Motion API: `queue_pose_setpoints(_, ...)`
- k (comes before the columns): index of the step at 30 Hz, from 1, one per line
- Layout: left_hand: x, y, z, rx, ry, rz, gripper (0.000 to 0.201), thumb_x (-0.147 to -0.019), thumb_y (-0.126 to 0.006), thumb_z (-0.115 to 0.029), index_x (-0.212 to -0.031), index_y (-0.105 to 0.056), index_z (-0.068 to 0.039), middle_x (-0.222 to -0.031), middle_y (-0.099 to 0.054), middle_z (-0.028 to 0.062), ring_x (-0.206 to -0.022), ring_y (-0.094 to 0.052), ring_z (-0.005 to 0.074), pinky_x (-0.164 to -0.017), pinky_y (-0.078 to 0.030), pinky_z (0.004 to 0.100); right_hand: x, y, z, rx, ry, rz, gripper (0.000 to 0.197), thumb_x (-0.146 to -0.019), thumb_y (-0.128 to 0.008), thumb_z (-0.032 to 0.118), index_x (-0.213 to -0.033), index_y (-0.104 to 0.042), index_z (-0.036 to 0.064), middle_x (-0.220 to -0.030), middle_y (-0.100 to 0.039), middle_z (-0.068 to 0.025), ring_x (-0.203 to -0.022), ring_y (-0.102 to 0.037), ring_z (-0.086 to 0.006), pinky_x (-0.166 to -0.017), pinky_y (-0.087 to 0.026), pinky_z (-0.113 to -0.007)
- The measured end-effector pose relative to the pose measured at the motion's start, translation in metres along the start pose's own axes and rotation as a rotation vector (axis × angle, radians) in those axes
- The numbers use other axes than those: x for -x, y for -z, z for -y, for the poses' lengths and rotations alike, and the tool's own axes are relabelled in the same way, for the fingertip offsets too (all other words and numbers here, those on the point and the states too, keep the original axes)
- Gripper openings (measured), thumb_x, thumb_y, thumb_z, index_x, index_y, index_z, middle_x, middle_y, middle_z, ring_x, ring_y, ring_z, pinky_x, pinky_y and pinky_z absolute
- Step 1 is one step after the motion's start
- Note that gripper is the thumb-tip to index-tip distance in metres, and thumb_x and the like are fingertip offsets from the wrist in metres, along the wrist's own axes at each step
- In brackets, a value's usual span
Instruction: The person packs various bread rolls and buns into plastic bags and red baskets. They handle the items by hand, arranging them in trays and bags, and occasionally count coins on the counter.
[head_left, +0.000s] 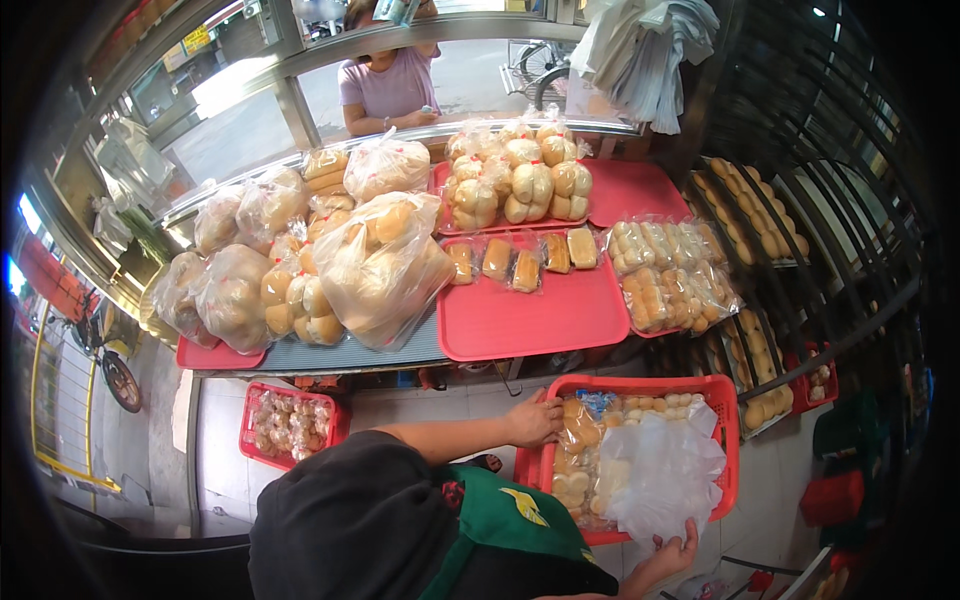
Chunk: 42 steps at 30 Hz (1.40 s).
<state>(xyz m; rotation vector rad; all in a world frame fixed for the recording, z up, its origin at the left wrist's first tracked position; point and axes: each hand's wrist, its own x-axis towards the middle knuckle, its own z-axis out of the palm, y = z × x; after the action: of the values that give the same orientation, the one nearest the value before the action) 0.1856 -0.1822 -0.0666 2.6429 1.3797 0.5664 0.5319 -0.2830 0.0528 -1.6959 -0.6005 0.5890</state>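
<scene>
My left hand [536,419] grips the left rim of a red plastic crate [728,440], fingers curled over the edge. Inside the crate lie several packs of bread rolls [573,462] in clear wrap. A crumpled, whitish plastic bag [662,470] spreads over the right part of those rolls. Down at the crate's near right corner, my right hand [672,555] has its fingers pinched at the bag's lower edge. My left forearm reaches across from a dark sleeve, beside a green apron [520,520].
A counter ahead holds large bags of buns [375,265], red trays [535,320] and packed rolls [665,275]. On the floor at left stands a small red basket [290,425]. A rack [770,345] of bread is at right. Beyond the window, a person [390,90] stands outside.
</scene>
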Motion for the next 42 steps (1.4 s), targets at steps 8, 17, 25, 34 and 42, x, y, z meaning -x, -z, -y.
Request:
queue_pose_setpoints(8, -0.024, 0.020, -0.010, -0.095, 0.116, 0.360, 0.028, -0.084, -0.060, -0.036, -0.100, -0.068, -0.015, -0.102, -0.068, 0.0083, -0.112, -0.057, 0.0250, -0.100, -0.037, 0.0474, -0.015, 0.010, 0.006, -0.064, 0.033, -0.091, 0.046, -0.080, -0.044, -0.005, -0.122, -0.062, 0.0032, -0.124, -0.058, -0.0121, -0.090, -0.062, -0.0226, -0.060, -0.053, -0.032)
queue_pose_setpoints(17, -0.099, 0.170, 0.100, 0.547, 0.580, -0.489, 0.055, -0.082, -0.067, -0.011, -0.134, -0.049, -0.008, -0.088, -0.069, 0.0119, -0.080, -0.069, 0.0239, -0.074, -0.054, 0.0369, -0.046, 0.072, -0.021, 0.215, 0.387, -0.530, 0.051, -0.082, -0.051, -0.007, -0.131, -0.056, 0.0033, -0.118, -0.059, -0.0149, -0.087, -0.061, -0.0234, -0.067, -0.052, -0.032)
queue_pose_setpoints(25, -0.093, 0.477, 0.291, 0.562, 0.760, -1.190, 0.088, -0.078, -0.071, -0.012, -0.148, -0.019, 0.001, -0.080, -0.069, 0.0139, -0.067, -0.068, 0.0187, -0.049, -0.052, 0.0303, -0.019, 0.018, -0.002, 0.473, 0.441, -0.449, 0.037, -0.085, -0.062, 0.006, -0.121, -0.060, -0.0016, -0.110, -0.064, -0.0188, -0.090, -0.064, -0.0287, -0.077, -0.053, -0.038)
queue_pose_setpoints(34, -0.128, 0.302, 0.235, 0.193, 0.689, -0.503, 0.021, -0.078, -0.068, -0.015, -0.095, -0.068, -0.003, -0.087, -0.070, 0.0163, -0.080, -0.068, 0.0308, -0.075, -0.054, 0.0443, -0.017, -0.023, 0.014, 0.134, 0.246, -0.119, 0.057, -0.082, -0.052, -0.006, -0.138, -0.050, 0.0048, -0.124, -0.057, -0.0153, -0.089, -0.061, -0.0238, -0.067, -0.052, -0.035)
queue_pose_setpoints(42, -0.062, 0.069, 0.046, 0.638, 0.228, 0.194, 0.030, -0.083, -0.058, -0.009, -0.111, -0.065, -0.004, -0.098, -0.069, 0.0199, -0.088, -0.068, 0.0348, -0.083, -0.054, 0.0414, 0.047, -0.065, -0.114, 0.720, 0.461, 0.526, 0.065, -0.076, -0.063, 0.011, -0.138, -0.046, 0.0003, -0.138, -0.046, -0.0279, -0.129, -0.043, -0.0433, -0.107, -0.035, -0.043)
